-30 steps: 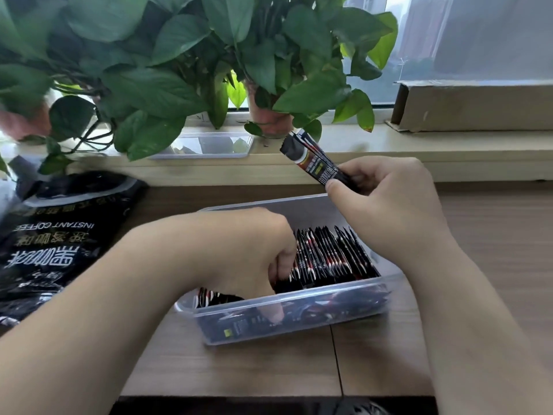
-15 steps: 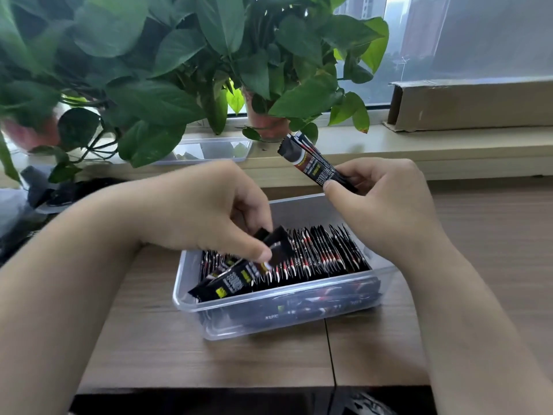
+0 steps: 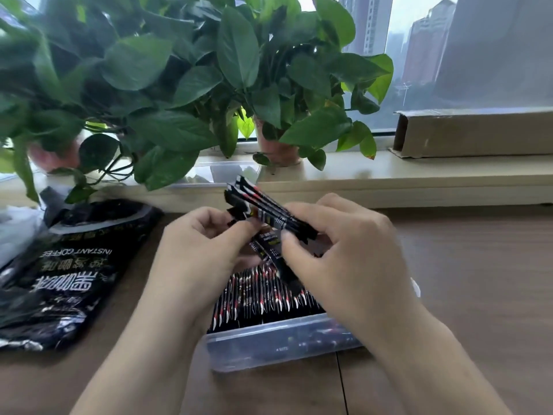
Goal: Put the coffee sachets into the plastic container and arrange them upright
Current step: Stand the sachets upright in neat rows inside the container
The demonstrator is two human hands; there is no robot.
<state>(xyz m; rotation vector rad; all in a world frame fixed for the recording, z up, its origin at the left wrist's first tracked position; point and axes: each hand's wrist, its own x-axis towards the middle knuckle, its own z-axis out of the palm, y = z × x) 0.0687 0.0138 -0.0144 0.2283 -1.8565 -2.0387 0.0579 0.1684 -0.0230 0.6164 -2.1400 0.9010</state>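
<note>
A clear plastic container (image 3: 269, 348) sits on the wooden table, holding a row of several black coffee sachets (image 3: 260, 304) standing on edge. Above it, my right hand (image 3: 344, 259) grips a small bundle of black sachets (image 3: 266, 208) that fans up and to the left. My left hand (image 3: 203, 250) meets it from the left, its fingers pinching a single sachet (image 3: 269, 250) that hangs down under the bundle toward the container. Both hands hide the container's back half.
A large black instant coffee bag (image 3: 65, 274) lies flat to the left. Leafy potted plants (image 3: 185, 85) and a clear tray (image 3: 221, 172) stand on the windowsill behind. A long cardboard box (image 3: 472, 133) lies on the sill at right.
My left hand lifted a sachet out of the container and brought it up to the bundle in my right hand. The camera view tilted upward.
</note>
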